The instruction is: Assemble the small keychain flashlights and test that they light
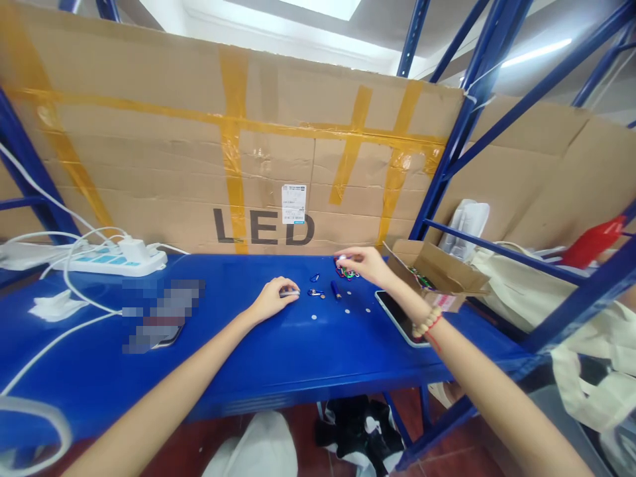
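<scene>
Your left hand (274, 299) rests low over the blue table (238, 361), its fingers curled narrowly around a slim silver-grey piece (289, 293) that pokes out between thumb and forefinger. Your right hand (366, 264) reaches to the far side, thumb and forefinger pinched together on a small pale piece (342, 259); it is too small to identify. Just under and beside those fingertips lies a cluster of coloured carabiners (350, 273), red, green and blue among them, partly hidden by your hand.

Between your two hands, a single blue carabiner (315, 277) lies apart from the cluster. Nearer to you is a small blue-and-metal fitting (314, 292), and to its right a short dark-blue cylinder (336, 290) lies on its side. Several small silvery discs (314, 317) are scattered around these parts, well apart from one another.

Under your right forearm, which wears a beaded bracelet (427, 322), a smartphone (397, 315) lies with its dark screen up. Beyond it stands an open cardboard box (460, 268) with small coloured items inside. Far to your left, a white power strip (112, 262) has a charger and cables on it. Behind the table rises a large taped cardboard sheet (163, 172) printed "LED".
</scene>
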Tool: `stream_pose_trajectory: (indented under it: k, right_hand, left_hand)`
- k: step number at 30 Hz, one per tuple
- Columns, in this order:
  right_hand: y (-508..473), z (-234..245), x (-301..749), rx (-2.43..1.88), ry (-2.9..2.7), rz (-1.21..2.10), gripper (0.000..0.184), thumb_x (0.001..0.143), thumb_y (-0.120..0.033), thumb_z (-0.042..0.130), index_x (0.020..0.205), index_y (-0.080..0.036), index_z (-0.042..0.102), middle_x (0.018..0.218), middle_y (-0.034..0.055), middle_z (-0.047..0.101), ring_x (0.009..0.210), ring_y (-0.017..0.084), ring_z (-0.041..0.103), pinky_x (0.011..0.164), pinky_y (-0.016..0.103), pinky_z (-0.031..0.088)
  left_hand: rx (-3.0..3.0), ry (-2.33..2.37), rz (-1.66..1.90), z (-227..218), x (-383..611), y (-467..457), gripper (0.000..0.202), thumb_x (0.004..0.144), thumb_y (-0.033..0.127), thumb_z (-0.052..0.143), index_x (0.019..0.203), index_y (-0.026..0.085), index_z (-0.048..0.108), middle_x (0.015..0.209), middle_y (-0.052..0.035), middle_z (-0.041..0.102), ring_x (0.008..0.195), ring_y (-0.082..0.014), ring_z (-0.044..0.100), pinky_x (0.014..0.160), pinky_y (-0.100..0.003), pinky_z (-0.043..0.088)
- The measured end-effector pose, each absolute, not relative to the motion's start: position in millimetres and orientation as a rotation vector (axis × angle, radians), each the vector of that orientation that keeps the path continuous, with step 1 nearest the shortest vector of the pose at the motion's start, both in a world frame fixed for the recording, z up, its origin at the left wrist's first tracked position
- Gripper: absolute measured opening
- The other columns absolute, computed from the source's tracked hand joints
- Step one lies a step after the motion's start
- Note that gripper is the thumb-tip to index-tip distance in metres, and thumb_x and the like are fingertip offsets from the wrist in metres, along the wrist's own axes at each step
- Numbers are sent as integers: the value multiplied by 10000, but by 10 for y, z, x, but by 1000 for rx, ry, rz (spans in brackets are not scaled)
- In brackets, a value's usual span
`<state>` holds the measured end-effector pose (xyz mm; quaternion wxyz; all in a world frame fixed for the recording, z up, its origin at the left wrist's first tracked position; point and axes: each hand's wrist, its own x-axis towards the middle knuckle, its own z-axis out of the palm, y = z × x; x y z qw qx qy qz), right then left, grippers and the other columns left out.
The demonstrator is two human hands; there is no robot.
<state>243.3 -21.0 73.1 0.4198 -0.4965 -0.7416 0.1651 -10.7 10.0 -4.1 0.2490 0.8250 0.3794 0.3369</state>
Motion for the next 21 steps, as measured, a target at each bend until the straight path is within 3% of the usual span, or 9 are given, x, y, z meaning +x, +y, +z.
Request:
stream_pose_trajectory:
  k: [3, 5, 8, 11, 13, 17, 21]
  right_hand:
    - [-10, 523, 1946, -1173, -1907, 429, 356, 595, -393, 735, 846, -141, 731, 767, 69, 720, 653, 166, 636, 617, 259, 500]
    - [102, 409, 1723, -1128, -1908, 452, 287, 612, -351, 731, 827, -161, 734, 793, 62, 725, 712, 182, 651, 646, 269, 503]
    - [204, 308, 1539, -1059, -1920, 455, 211, 682, -284, 676, 859, -184, 732, 863, 59, 725, 769, 196, 663, 680, 293, 507]
    - [211, 270, 1476, -1004, -1927, 398, 224, 712, -247, 644, 920, -217, 722, 885, 51, 722, 778, 210, 670, 669, 313, 512]
    - [173, 265, 1467, -965, -1922, 348, 271, 717, -230, 641, 980, -248, 706, 879, 39, 722, 784, 214, 670, 683, 326, 517]
    - [69, 282, 1466, -904, -1926, 292, 264, 730, -242, 645, 985, -287, 699, 884, 27, 716, 788, 204, 663, 720, 337, 529]
    - [6, 297, 1490, -876, -1866, 372, 250, 727, -322, 658, 959, -244, 711, 983, 58, 691, 848, 203, 655, 719, 323, 546]
  left_hand:
    - [2276, 1148, 917, -78, -145, 125, 100, 680, 265, 649, 754, 218, 696, 833, -47, 648, 873, -219, 549, 860, -378, 389]
    - [2259, 1171, 926, -81, -171, 141, 99, 665, 282, 669, 739, 231, 710, 822, -46, 651, 861, -223, 545, 865, -391, 378]
    - [2131, 1183, 1054, -22, -194, 158, 266, 629, 313, 699, 882, 231, 704, 810, -39, 650, 798, -208, 538, 816, -364, 399]
    - [1875, 1053, 1205, 86, -187, 143, 301, 781, 416, 526, 883, 183, 688, 803, -47, 645, 744, -170, 549, 757, -317, 424]
    - [1714, 974, 1167, 145, -168, 114, 400, 807, 489, 466, 822, 152, 682, 694, -38, 622, 635, -143, 541, 672, -296, 437]
    - [1477, 859, 1143, 190, -142, 63, 405, 682, 449, 658, 932, 130, 667, 626, -21, 621, 586, -134, 572, 626, -279, 460]
    - [1458, 849, 1220, 217, -151, 48, 361, 695, 435, 652, 880, 125, 669, 709, -53, 674, 692, -158, 619, 647, -267, 461]
